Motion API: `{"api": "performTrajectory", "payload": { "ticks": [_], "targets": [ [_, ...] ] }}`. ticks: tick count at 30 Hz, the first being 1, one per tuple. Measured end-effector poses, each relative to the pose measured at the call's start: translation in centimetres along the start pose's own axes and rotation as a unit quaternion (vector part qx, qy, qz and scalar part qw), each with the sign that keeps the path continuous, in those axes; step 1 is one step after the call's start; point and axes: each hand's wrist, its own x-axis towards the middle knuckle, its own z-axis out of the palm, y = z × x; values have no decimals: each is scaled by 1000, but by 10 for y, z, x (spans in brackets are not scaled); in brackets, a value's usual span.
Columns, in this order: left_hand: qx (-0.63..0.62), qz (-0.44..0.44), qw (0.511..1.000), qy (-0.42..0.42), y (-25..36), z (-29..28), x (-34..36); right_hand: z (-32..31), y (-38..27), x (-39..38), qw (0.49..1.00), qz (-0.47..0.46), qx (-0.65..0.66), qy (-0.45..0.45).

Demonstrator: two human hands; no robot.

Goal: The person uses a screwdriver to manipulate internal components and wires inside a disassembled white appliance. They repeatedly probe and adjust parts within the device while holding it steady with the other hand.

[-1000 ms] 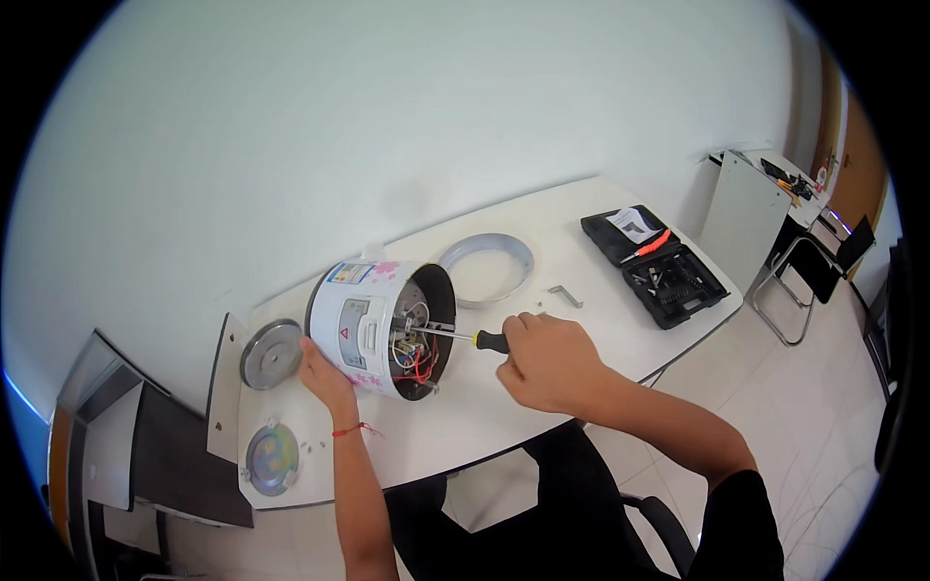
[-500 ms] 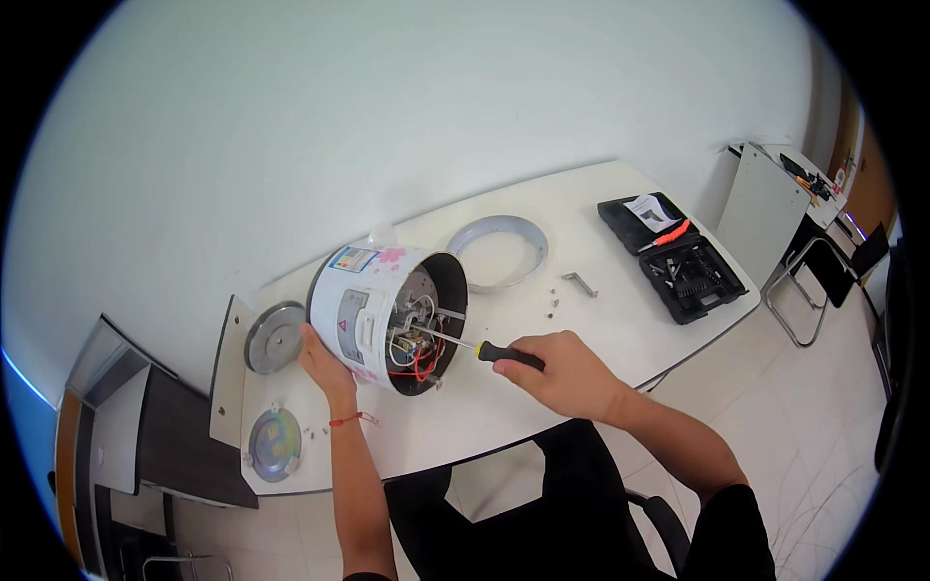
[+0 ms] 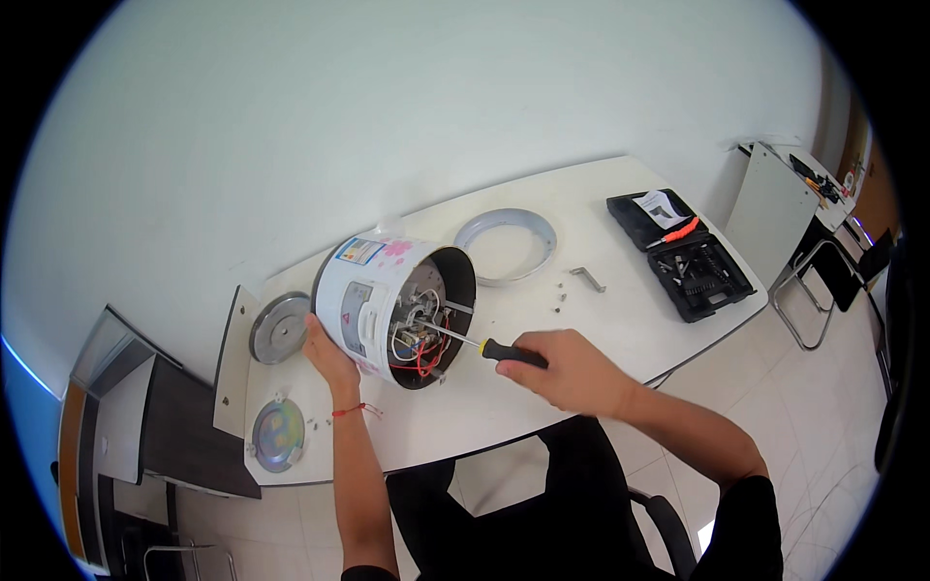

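Observation:
A white rice cooker body (image 3: 339, 290) with pink flowers lies tipped on its side, its open underside facing right. Red and white wires (image 3: 423, 356) and metal parts show inside it. My left hand (image 3: 332, 358) supports the cooker's lower left side, its fingers partly hidden behind the shell. My right hand (image 3: 572, 371) is closed round the black and yellow handle of a screwdriver (image 3: 513, 354). The screwdriver's shaft reaches into the open underside, and its tip is among the inner parts, where I cannot make out what it touches.
Beyond the cooker lies a grey ring (image 3: 550, 254). A metal bracket (image 3: 588, 280) and several small screws (image 3: 559, 298) are right of it. A black tool case (image 3: 693, 286) lies open farther right, holding an orange-handled screwdriver (image 3: 681, 230). Two round metal plates (image 3: 282, 329) (image 3: 278, 436) rest at left.
The whole scene has shifted slightly in the picture. The screwdriver stays inside the cooker with my right hand round it, and my left hand keeps its place on the shell.

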Motion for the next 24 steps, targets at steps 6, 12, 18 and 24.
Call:
{"api": "performTrajectory", "payload": {
  "ticks": [6,12,18,24],
  "targets": [
    [57,19,998,-2,7,6,-8,-31,-17,31,973,175,35,-143],
    [86,40,995,17,7,6,-11,-33,-14,53,958,61,-276,-54],
    [92,52,994,31,10,9,-14,-19,-12,43,949,64,-309,-13],
    [76,49,996,27,5,4,-11,-13,-19,35,944,74,-322,-15]
  ]
}}
